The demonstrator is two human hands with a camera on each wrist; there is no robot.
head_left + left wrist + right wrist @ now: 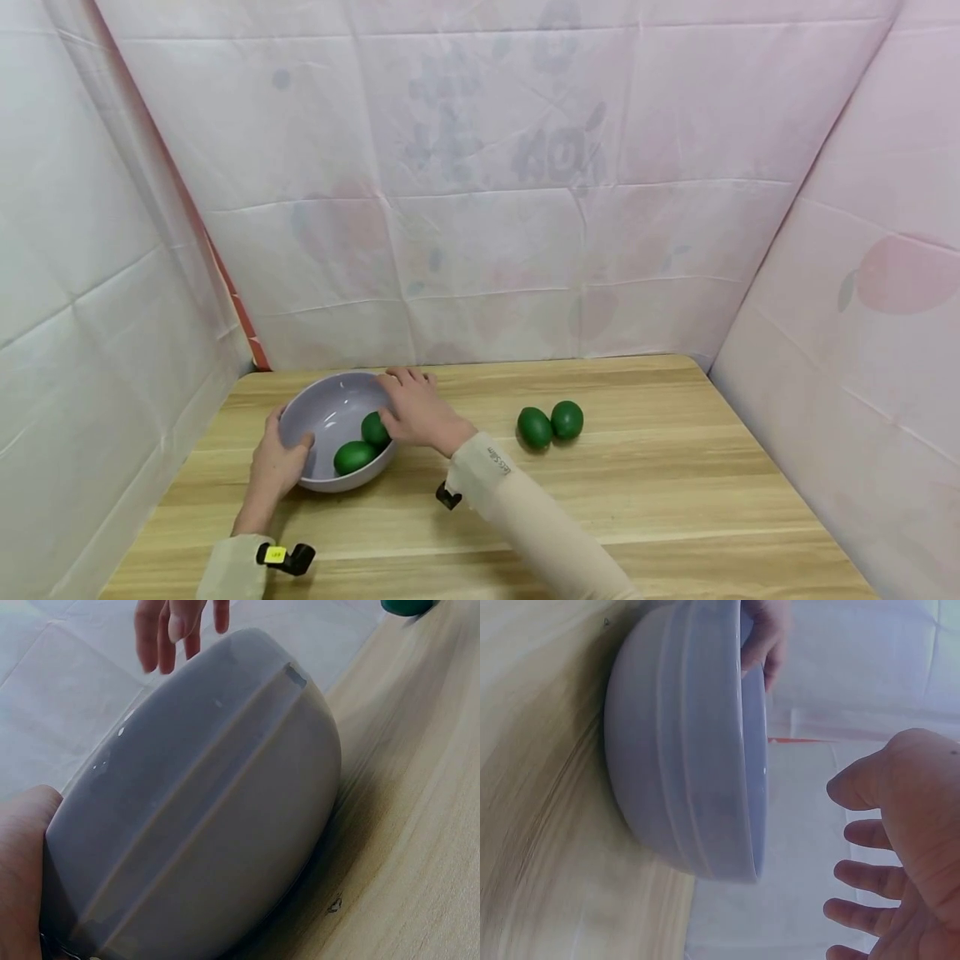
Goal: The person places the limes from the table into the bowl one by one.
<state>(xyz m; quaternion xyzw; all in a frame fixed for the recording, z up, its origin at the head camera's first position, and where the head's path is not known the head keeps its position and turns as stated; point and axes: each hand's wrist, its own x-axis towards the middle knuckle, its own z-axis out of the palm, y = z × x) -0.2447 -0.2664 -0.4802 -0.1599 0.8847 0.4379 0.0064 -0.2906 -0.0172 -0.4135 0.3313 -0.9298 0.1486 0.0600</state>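
A grey-lilac bowl [318, 421] stands at the left of the table, with two smooth, dark green oval fruits [354, 457] inside. My left hand [276, 467] grips its left side, thumb over the rim and fingers outside; the left wrist view shows the bowl's ridged outer wall [187, 802] against that hand [22, 862]. Over the bowl's right edge is my right hand [423, 414], overlapping one fruit in the head view. In the right wrist view this hand [915, 862] is apart from the rim, its fingers spread and loosely bent, holding nothing.
Two more green fruits, one on the left [535, 428] and one on the right [567, 420], lie side by side on the wooden table [675, 500], right of the bowl. Pale printed cloth [487, 250] hangs behind the table and along both sides.
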